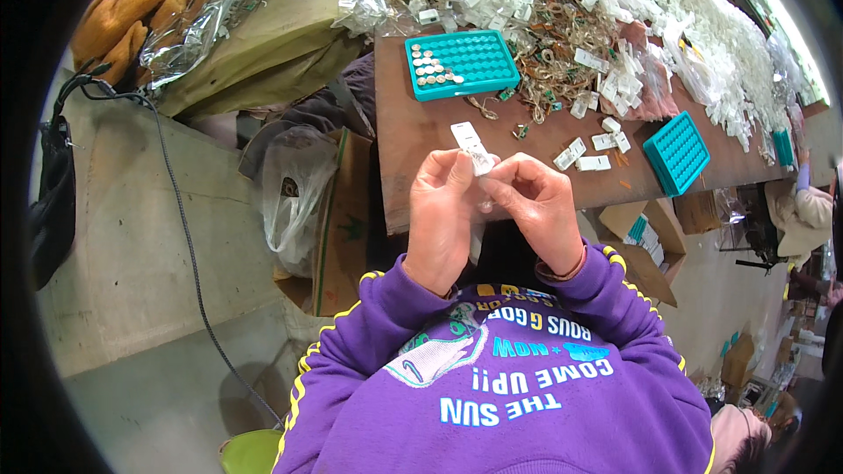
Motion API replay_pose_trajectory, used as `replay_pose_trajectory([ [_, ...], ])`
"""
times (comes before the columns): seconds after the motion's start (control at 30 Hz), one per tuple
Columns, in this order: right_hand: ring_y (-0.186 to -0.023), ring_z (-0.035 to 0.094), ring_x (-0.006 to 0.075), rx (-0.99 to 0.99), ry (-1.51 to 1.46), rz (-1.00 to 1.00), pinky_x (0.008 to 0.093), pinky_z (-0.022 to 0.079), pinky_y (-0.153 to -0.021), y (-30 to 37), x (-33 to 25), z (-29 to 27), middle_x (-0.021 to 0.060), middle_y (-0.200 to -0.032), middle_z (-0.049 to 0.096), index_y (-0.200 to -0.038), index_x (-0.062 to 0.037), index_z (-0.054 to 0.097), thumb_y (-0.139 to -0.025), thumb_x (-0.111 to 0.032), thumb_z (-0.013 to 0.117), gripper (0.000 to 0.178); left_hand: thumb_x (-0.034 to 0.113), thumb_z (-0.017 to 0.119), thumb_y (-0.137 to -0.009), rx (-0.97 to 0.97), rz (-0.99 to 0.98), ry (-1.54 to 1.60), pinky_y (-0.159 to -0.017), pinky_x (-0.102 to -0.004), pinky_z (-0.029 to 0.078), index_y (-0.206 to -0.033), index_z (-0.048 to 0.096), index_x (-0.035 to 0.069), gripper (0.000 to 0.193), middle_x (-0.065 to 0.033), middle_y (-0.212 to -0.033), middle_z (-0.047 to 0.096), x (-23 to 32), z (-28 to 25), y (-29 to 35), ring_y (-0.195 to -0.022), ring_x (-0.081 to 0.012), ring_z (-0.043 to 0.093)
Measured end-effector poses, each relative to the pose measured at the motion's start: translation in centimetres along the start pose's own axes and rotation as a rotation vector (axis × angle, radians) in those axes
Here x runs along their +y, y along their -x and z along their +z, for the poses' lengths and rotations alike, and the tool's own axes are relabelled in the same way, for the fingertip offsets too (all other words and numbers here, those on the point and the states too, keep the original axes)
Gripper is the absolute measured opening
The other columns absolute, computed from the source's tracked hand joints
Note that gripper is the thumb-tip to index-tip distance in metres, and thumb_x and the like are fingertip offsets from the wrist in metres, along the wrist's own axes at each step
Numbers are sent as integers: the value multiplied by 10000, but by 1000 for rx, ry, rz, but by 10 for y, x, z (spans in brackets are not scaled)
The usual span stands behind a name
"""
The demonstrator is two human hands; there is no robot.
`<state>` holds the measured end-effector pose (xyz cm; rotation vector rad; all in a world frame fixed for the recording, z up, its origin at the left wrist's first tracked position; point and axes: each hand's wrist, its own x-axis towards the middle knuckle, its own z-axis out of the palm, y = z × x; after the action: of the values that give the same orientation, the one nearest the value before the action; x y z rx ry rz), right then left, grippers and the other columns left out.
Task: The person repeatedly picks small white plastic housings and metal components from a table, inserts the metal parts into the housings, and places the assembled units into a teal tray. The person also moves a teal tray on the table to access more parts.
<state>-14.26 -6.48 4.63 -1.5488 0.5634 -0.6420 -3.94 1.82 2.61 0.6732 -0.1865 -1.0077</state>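
Note:
Over the table's near edge, my left hand (443,215) grips a small white plastic case (466,137) between thumb and fingers. The case points up and away from me, with a dark slot in its face. My right hand (537,209) is closed in a pinch at the case's lower end; what its fingertips hold is too small to make out. Beyond my hands lies a teal tray (487,85) with several round silvery discs (428,66) in its left pockets. To the right are several loose white plastic cases (593,163).
A second teal tray (678,154) lies at the table's right. Heaped wires and small parts (553,35) cover the back, beside clear plastic pieces (702,44). Cardboard boxes (330,241) stand below the table on both sides. A dark cable (186,228) hangs at left.

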Motion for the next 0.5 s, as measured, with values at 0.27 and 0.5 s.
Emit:
replay_pose_trajectory([
  [0.27,-690,624,102,-32,390,-244,240,494,-641,-60,-24,-24,75,-862,692,-1003,-18,692,-869,-96,662,158,201,479,-1013,28,206,116,-704,-271,462,-1073,503,74,142,-89,-1007,635,8,-9,-36,-793,-139,586],
  [0.5,-811,631,301,-31,954,-503,402,507,-704,-144,-4,-10,98,-868,627,-900,-85,690,-841,-180,652,118,200,472,-1018,40,179,76,-496,-187,320,-1059,498,74,135,-42,-966,598,10,-18,-45,-550,-25,345],
])
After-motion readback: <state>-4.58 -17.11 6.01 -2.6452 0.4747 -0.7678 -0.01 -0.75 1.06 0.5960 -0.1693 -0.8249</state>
